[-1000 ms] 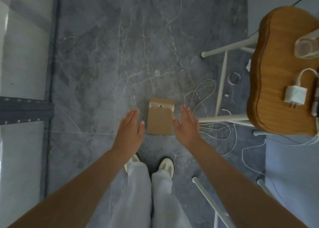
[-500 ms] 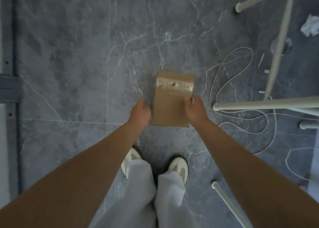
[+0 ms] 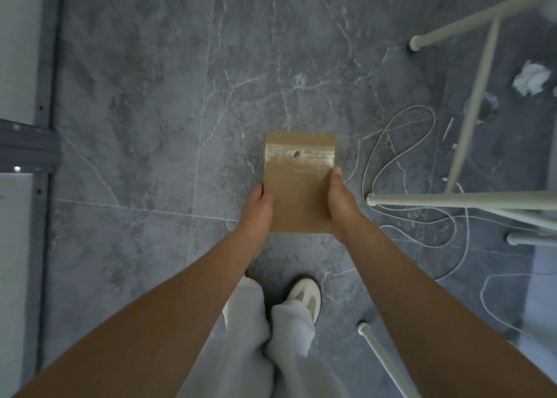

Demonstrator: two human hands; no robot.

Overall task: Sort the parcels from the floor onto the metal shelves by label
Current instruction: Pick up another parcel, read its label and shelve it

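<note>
Both hands are gripping 1 brown cardboard parcel [image 3: 297,192] by its long edges, above the grey marble floor [image 3: 150,96] in front of the person's shoes. The left hand [image 3: 256,213] is clasping the left edge, fingers curled under and thumb on top. The right hand [image 3: 340,204] is pressing the right edge, fingers [image 3: 336,176] lying straight along it. White cables [image 3: 401,144] are lying just beside the parcel, by the white table legs [image 3: 470,108].

Grey marble-veined tile floor [image 3: 156,102]. On it lay looped white cable [image 3: 401,144], a crumpled white paper [image 3: 532,79], and the white tubular legs [image 3: 470,200] of a piece of furniture; two shoes [image 3: 304,296] stood there.
</note>
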